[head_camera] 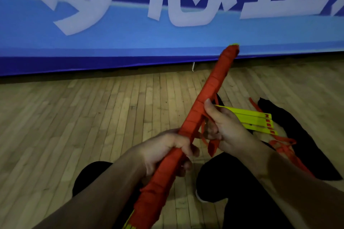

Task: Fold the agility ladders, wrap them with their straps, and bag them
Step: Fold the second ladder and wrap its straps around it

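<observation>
I see the folded agility ladder [193,122], its rungs bundled and wound in orange strap, held as a long stick slanting from the lower middle of my view up toward the blue banner [130,29]. My left hand [163,152] is closed around the bundle below its middle. My right hand [223,126] sits just beside it on the right, thumb pressed against the wrap, fingers pinching the loose strap end [213,145], which hangs down between the two hands. Behind the right hand, a second ladder [251,119] of yellow rungs lies on the wooden floor [74,117], touching a black bag [307,147] and loose orange straps [284,147].
</observation>
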Demonstrator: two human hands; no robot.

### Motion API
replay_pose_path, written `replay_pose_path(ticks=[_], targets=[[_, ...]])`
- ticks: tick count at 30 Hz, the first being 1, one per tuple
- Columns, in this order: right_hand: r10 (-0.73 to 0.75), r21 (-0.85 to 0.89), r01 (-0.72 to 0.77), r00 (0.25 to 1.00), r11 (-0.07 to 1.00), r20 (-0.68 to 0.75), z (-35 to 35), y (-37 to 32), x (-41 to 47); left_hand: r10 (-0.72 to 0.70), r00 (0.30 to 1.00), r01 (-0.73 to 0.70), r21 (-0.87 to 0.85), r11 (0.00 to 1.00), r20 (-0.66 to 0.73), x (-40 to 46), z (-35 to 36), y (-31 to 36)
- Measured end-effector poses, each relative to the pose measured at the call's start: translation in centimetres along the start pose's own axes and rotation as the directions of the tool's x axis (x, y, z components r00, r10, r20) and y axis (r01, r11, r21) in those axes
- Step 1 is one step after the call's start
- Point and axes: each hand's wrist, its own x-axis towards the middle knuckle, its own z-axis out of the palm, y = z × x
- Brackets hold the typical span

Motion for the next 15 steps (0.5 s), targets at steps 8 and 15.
replay_pose_path(ticks=[8,15], targets=[[-0.043,-0.346,0.034,0.999,0.938,-0.018,0.6,-0.1,0.1,0.176,0.913,-0.106,0.204,0.973,-0.369,1.5,2.2,-0.3],[0.086,-0.137,-0.102,0.99,0.985,-0.115,0.9,0.2,-1.3,0.077,0.984,-0.07,0.05,0.996,-0.163,-0.2,2.6,0.0]])
